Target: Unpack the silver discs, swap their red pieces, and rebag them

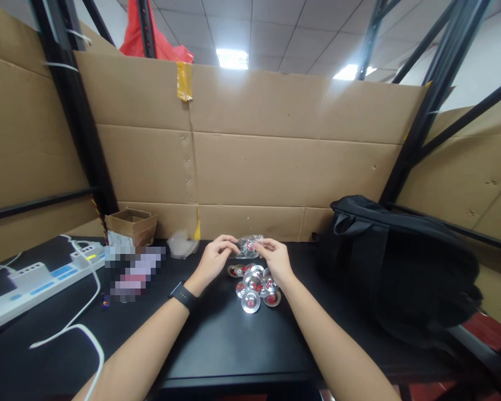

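A small clear plastic bag [246, 247] with something shiny in it, too small to make out, is between my two hands. The fingers of my left hand [214, 260] close on its left side, and a dark watch is on that wrist. At the right side, my right hand [278, 259] pinches the bag between thumb and fingers. Just in front of the bag lies a loose pile of several round silver metal discs [250, 301] with red marks in their centres. Some discs overlap, and neither hand touches the pile.
On the left are a white power strip [45, 285] with a loose cable, an open cardboard box [136, 225] and a crumpled clear bag [182, 245]. A large black bag [401, 262] stands at the right. Cardboard walls [275, 167] enclose the black table [234, 351].
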Tool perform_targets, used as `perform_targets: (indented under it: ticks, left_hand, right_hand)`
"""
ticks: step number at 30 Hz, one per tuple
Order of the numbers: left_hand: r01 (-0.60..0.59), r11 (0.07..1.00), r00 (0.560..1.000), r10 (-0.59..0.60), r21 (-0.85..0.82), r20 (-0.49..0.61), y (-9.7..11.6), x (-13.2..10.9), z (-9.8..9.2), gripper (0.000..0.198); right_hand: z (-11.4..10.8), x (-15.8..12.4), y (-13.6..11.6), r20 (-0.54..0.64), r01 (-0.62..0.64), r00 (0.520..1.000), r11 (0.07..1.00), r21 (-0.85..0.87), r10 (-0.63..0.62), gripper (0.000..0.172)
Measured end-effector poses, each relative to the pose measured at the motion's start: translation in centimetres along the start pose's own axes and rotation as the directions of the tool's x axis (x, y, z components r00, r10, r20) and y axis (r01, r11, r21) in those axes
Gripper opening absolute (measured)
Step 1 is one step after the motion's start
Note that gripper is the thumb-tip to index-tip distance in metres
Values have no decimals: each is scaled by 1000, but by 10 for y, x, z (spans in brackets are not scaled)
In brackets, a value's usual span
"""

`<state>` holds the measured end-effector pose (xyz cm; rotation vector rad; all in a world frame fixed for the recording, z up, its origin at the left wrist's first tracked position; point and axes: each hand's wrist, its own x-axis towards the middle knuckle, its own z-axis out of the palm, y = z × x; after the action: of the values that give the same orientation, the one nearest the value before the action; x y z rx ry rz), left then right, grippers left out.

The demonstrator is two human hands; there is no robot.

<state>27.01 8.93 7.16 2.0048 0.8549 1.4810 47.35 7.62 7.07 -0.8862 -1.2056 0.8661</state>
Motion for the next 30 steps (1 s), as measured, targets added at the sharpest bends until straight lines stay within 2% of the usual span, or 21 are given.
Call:
perform_targets:
  ticks: [5,10,15,20,26,30]
  left_hand:
    - [-35,990,996,46,139,-78,7,0,-5,22]
    - [-16,998,999,13,65,47,-1,1,-4,20]
    - [30,997,994,-37,71,103,-1,1,-4,26]
    - [82,990,988,-96,116,120,-2,1,-7,25]
    - [145,989,983,-147,25,112,-15,2,-3,24]
    - [210,977,973,-212,32,96,-20,1,-2,24]
  right_hand:
    - [0,-2,-1,4,12,1000,999,32,-12,34]
    - [1,-4,0,0,9,1000,1000,24,-9,33]
    - [2,-5,1,24,31,999,999,-9,-31,33]
    - [6,-8,0,35,63,998,996,-55,-61,35]
    - [4,-6,1,44,86,996,993,-77,-83,41]
    - [-11,4,3,-58,124,990,988,-93,-130,40]
